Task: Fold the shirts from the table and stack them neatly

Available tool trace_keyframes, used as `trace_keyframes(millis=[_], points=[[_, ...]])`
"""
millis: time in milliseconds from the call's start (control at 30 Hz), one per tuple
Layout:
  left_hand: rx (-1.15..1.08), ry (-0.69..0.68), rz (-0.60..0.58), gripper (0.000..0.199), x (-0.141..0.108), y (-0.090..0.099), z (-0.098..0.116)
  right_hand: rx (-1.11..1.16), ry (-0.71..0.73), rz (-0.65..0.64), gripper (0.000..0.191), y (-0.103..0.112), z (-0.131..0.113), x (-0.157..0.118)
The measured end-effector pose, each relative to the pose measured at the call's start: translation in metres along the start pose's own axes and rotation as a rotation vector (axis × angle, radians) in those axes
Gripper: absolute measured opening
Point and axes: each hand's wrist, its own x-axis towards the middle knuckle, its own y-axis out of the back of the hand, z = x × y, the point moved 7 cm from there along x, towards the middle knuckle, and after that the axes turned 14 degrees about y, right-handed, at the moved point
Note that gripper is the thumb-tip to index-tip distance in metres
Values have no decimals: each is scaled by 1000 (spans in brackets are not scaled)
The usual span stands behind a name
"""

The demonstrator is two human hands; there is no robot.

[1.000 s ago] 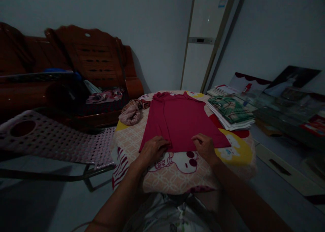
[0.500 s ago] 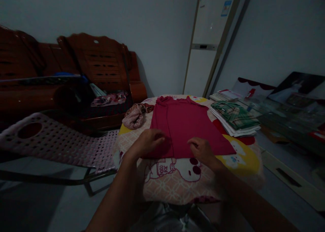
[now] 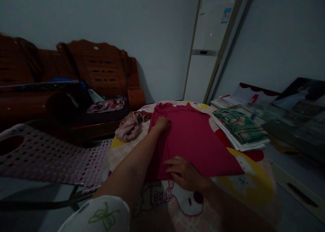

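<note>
A deep pink shirt (image 3: 193,137) lies spread on the round table, its left side folded inward in a long strip. My left hand (image 3: 162,123) reaches to the upper part of that strip, its fingers closed on the cloth. Lower down, my right hand (image 3: 184,174) rests at the shirt's near hem, fingers stretched out over the fold and slightly apart. To the left of the shirt sits a bunched pale pink and brown garment (image 3: 129,128). A stack of folded clothes with a green plaid piece (image 3: 240,125) on top lies to the right.
A patterned cloth (image 3: 182,222) covers the table. At left stand a woven pink chair (image 3: 58,161) and a carved wooden sofa (image 3: 101,69) with clothes on it. A tall white cabinet-like unit (image 3: 203,73) stands behind; a glass-topped stand (image 3: 299,118) is at right.
My left hand has moved away from me, up along the shirt's folded side. My right hand has shifted left onto the near end of the fold. The view has tilted slightly.
</note>
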Motion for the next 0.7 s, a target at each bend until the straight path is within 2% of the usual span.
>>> trace_keyframes(millis=[100,267,367,533,700], points=[[18,88,6,37,13,-8,-2,16,21,-30,32,-3,-2,0],[7,188,15,43,26,-11,-1,-26,14,-72,33,-9,-1,1],[4,202,33,42,28,-11,2,-23,8,-74,33,-9,-1,1],[-47,161,142,39,26,-15,9,-48,22,-82,32,-10,-2,0],[-51,139,92,45,27,-29,6,-129,52,-114,21,-13,-5,4]])
